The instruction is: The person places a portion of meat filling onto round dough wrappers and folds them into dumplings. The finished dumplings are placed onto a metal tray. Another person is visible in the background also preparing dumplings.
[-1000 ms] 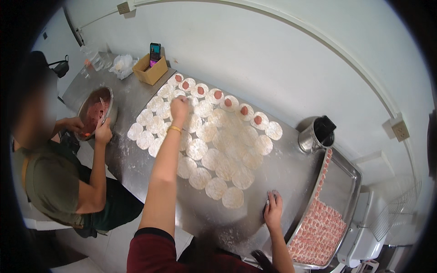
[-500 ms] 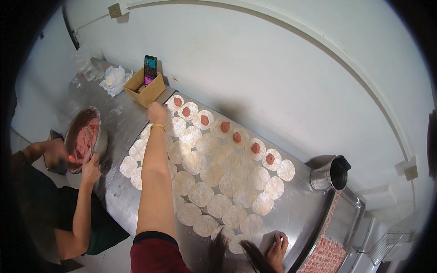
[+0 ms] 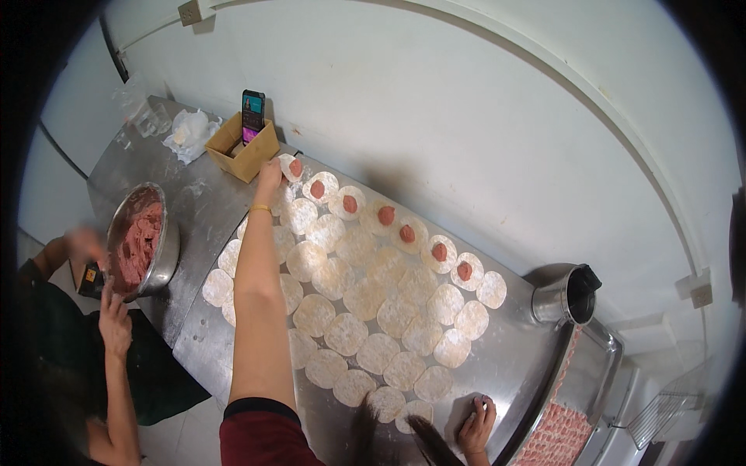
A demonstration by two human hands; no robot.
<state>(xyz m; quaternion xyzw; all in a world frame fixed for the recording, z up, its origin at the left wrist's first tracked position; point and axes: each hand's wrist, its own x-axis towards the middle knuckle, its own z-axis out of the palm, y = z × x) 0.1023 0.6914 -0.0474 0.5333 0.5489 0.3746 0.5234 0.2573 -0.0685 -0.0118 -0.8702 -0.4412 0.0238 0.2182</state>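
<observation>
My left hand (image 3: 270, 175) reaches to the far left end of the back row, its fingers closed on the edge of a round dough wrapper (image 3: 285, 168). A lump of pink meat filling (image 3: 295, 168) sits on that wrapper, which is partly raised and tilted. More wrappers in the back row carry filling, such as the wrapper beside it (image 3: 329, 182). Plain floured wrappers, like this wrapper (image 3: 346, 334), spread in rows in front. At the lower right my right hand (image 3: 476, 427) rests on the steel tabletop (image 3: 505, 357), fingers loosely bent, with nothing visible in them.
At left, a co-worker's hand (image 3: 115, 322) is beside a metal bowl (image 3: 172, 252) of pink filling. A cardboard box (image 3: 260, 159) holding a phone (image 3: 252, 116) stands by the wall. A steel pot (image 3: 548, 308) and a tray (image 3: 505, 446) of meat-coloured pieces lie right.
My left hand has taken hold of the far-left filled wrapper and lifted its edge, drawing it slightly left. The co-worker's hands have shifted left and down from the bowl. My right hand stays put.
</observation>
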